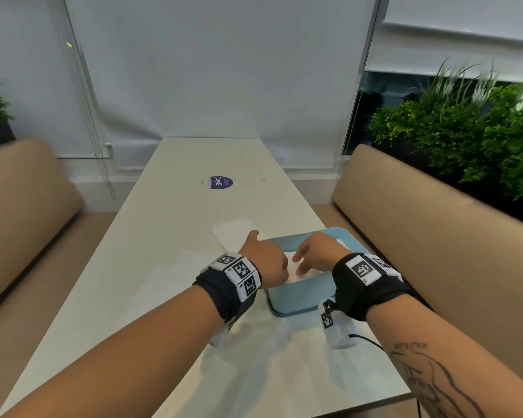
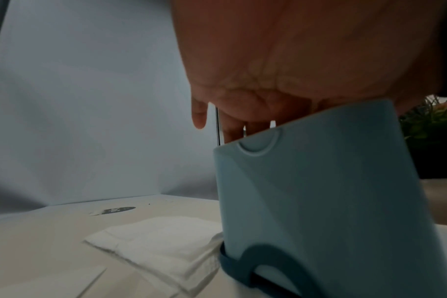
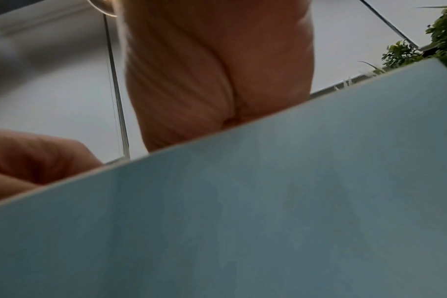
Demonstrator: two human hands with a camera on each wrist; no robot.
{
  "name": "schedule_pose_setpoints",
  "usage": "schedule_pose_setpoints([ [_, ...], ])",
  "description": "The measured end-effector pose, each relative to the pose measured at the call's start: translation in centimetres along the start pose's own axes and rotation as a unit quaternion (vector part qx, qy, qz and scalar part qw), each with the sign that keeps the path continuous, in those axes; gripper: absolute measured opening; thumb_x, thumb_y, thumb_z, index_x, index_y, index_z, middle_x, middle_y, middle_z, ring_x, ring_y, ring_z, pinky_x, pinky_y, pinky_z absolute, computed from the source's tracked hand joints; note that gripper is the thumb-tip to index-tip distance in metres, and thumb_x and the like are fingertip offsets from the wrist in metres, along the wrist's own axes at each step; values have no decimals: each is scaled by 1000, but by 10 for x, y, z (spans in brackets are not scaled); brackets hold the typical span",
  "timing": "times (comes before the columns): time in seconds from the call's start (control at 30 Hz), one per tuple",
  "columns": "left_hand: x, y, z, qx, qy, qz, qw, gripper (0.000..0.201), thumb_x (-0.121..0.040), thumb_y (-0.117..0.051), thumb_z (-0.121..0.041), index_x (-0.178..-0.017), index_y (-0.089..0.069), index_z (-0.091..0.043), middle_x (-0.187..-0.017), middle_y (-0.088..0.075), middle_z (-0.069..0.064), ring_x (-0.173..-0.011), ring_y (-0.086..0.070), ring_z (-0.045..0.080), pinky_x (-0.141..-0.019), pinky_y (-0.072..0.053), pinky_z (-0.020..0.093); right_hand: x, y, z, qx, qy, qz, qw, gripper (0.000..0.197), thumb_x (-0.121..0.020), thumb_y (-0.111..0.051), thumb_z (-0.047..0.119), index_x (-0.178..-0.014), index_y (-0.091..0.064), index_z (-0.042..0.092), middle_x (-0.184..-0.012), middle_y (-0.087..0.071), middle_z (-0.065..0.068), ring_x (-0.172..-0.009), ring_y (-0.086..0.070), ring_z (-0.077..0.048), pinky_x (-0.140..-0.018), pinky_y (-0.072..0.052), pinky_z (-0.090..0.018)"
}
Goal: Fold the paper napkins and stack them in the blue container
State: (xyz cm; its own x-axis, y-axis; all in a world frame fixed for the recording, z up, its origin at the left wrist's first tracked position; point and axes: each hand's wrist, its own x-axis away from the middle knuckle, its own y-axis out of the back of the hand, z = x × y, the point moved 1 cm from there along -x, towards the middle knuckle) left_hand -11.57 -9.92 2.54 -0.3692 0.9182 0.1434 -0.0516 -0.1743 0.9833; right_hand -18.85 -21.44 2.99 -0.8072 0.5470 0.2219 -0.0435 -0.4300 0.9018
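The head view is lit dimly by cool, even light; faint shadows and a pale sheen are seen on the table [image 1: 163, 212]. Straight lines are bowed toward the frame edges. The wrist views are darker, the container [image 2: 319, 191] blurred at close range.

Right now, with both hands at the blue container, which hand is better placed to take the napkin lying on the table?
Probably left. The left hand is over the left side of the blue container, beside the napkin on the table; the right hand would have to cross it.
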Motion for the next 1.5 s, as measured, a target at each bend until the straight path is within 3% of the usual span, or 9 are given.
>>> schedule_pose_setpoints([
  [0.23,-8,-7,4,35,-11,63,997,31,-94,-32,-26,-82,-59,-17,-88,-59,-1,-93,-49,18,-111,-14,44,1,-2,2,33,-23,32,999,33,-81,-71,6,-114,-68,8,-119,-65,-6,-111,-59,-20,-90,-43,-23],
  [0.33,-6,-7,14,126,-21,-32,991,32,-93,-38,-25,-106,-67,-27,-119,-60,-4,-114,-50,18,-108,-21,40,1,2,6,17,-20,3,1000,28,-81,-70,6,-108,-71,8,-115,-67,-5,-109,-60,-19,-91,-44,-25],
  [0.47,15,-1,47,249,49,-178,951,24,-92,-47,-27,-105,-67,-29,-117,-58,-4,-106,-55,19,-97,-36,34,-2,5,24,-50,5,-54,997,9,-77,-68,0,-76,-69,8,-100,-70,-10,-83,-58,-18,-71,-45,-25],
  [0.63,48,-8,106,297,183,-128,928,21,-92,-48,-32,-102,-64,-24,-112,-63,-5,-105,-56,20,-97,-39,36,2,-6,78,-150,56,-37,986,26,-77,-67,-3,-61,-56,15,-63,-55,9,-55,-45,-1,-42,-33,-8],
  [0.83,95,-39,161,319,279,-22,906,23,-93,-52,-26,-89,-63,-6,-102,-65,13,-103,-61,28,-78,-41,28,-3,-53,133,-169,36,56,983,17,-78,-70,4,-74,-57,14,-65,-53,1,-56,-50,-11,-46,-37,-21],
  [1.0,116,-71,183,334,335,63,879,34,-92,-55,-27,-106,-64,2,-104,-67,14,-104,-63,29,-79,-44,29,-13,-93,154,-69,12,103,992,40,-81,-71,16,-116,-58,1,-103,-61,-11,-97,-62,-25,-81,-51,-33],
  [1.1,119,-81,182,391,340,77,852,32,-93,-54,-22,-112,-61,2,-99,-66,12,-92,-63,26,-85,-49,32,-19,-109,160,-100,-32,104,989,46,-79,-74,14,-118,-54,-1,-102,-56,-12,-109,-59,-31,-74,-50,-34],
  [1.27,117,-86,173,426,323,83,841,26,-93,-55,-18,-112,-60,0,-83,-58,11,-83,-54,25,-93,-49,36,-23,-114,161,-253,-111,108,955,20,-80,-70,4,-77,-50,4,-74,-52,-11,-76,-57,-28,-55,-49,-31],
  [1.5,112,-91,170,479,308,59,820,34,-89,-61,-13,-121,-54,-4,-77,-57,6,-80,-57,24,-89,-51,34,-25,-121,153,-428,-185,89,880,20,-81,-62,-8,-75,-47,4,-69,-44,-10,-49,-42,-18,-47,-33,-25],
])
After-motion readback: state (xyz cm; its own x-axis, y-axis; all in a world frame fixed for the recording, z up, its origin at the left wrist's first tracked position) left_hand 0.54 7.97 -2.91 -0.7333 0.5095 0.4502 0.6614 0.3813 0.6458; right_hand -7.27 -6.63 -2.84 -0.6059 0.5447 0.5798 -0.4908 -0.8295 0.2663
